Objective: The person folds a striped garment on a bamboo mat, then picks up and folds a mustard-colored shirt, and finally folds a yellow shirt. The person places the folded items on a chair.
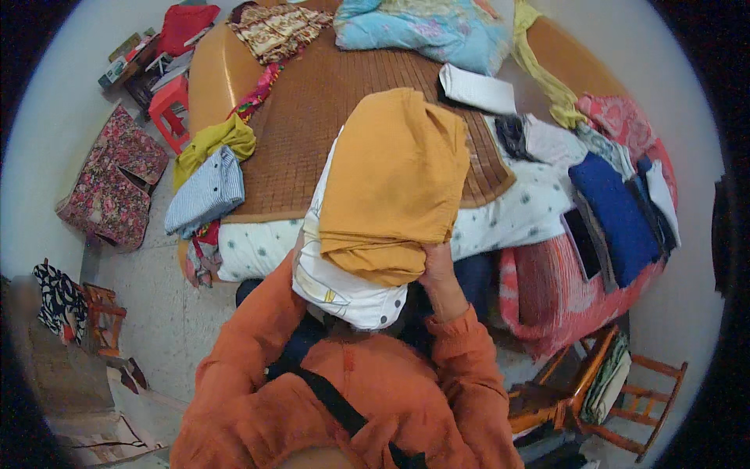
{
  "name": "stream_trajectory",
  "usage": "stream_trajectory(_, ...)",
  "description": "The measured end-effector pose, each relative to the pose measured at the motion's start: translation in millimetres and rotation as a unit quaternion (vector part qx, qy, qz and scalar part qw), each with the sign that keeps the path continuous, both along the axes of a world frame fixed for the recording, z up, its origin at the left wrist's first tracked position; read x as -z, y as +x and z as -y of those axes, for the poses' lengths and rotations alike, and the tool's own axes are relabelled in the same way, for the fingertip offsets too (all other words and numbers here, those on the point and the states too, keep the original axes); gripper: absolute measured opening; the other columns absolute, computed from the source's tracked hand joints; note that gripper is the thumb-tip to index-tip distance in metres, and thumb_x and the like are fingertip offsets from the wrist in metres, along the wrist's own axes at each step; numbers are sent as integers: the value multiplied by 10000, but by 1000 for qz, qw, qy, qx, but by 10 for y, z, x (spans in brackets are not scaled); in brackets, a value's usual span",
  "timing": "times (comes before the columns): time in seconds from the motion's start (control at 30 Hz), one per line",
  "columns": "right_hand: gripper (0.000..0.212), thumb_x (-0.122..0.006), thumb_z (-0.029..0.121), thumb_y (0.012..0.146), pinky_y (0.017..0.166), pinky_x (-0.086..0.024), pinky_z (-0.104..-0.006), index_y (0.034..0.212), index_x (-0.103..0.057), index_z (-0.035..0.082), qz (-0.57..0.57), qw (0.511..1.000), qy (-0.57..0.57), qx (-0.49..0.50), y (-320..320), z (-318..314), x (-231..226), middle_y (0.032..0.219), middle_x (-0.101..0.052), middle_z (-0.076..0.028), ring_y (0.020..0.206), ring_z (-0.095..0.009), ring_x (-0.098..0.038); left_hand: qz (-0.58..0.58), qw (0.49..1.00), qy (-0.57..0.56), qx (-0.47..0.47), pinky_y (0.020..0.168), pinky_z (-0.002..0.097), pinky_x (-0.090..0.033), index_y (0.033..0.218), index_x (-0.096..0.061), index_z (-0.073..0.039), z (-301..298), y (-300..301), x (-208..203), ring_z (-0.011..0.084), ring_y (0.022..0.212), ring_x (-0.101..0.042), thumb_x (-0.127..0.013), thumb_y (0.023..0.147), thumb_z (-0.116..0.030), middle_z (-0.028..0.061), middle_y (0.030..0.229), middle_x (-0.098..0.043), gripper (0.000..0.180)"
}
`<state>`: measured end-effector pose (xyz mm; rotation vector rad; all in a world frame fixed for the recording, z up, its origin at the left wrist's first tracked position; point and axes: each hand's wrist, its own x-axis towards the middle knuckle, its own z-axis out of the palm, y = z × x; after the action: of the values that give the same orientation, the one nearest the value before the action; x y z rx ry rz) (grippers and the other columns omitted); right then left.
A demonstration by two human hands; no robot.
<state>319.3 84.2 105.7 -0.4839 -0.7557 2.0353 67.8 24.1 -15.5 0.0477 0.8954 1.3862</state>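
A folded mustard-yellow cloth lies on top of a folded white printed cloth. I hold the two as one bundle in front of my chest, over the near edge of the bed. My right hand grips the bundle's lower right side, its fingers partly covered by the yellow cloth. At the left side, only a sliver of my left hand shows against the white cloth; its fingers are hidden behind it.
Brown mat covers the bed. Left are a striped folded garment and yellow-green cloth. Right lie blue folded clothes and a red patterned cover. Behind are a light-blue quilt and white folded cloth. Wooden chair stands lower right.
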Motion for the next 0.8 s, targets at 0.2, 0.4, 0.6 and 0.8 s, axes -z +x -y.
stream_trajectory(0.2,551,-646,224,794,844,-484,-373,1253,-384,71,7,996,80,-35,-440,-788,-185,1192,-497,-76,1042,-229,-531,42,999,17,-19,873,382,-460,1262,-428,-71,-643,-328,-239,233,1016,-560,-348,912,-472,92,1192,-530,538)
stream_trajectory(0.4,392,-597,200,834,809,-478,-314,1172,-477,41,102,995,-23,-10,-873,-1102,1020,1084,-567,-76,983,-200,-562,26,1000,-9,-14,885,383,-453,1263,-430,-69,-297,-300,-78,232,1023,-557,-349,915,-465,85,1200,-528,533)
stream_trajectory(0.6,379,-598,100,803,786,-455,-291,1149,-479,-1,171,984,-31,47,-805,-758,573,1049,-569,-76,918,-173,-557,-371,916,-18,-154,859,330,-429,1243,-451,-94,99,-204,-674,200,974,-531,-529,876,-316,53,1148,-509,435)
stream_trajectory(0.8,413,-600,63,798,929,-350,-312,1182,-456,6,366,856,189,311,-704,-655,452,1167,-493,-80,1089,-196,-445,-821,541,118,-137,889,372,-364,1066,-568,-82,-223,58,-1460,241,994,-471,-714,694,-202,73,1028,-526,417)
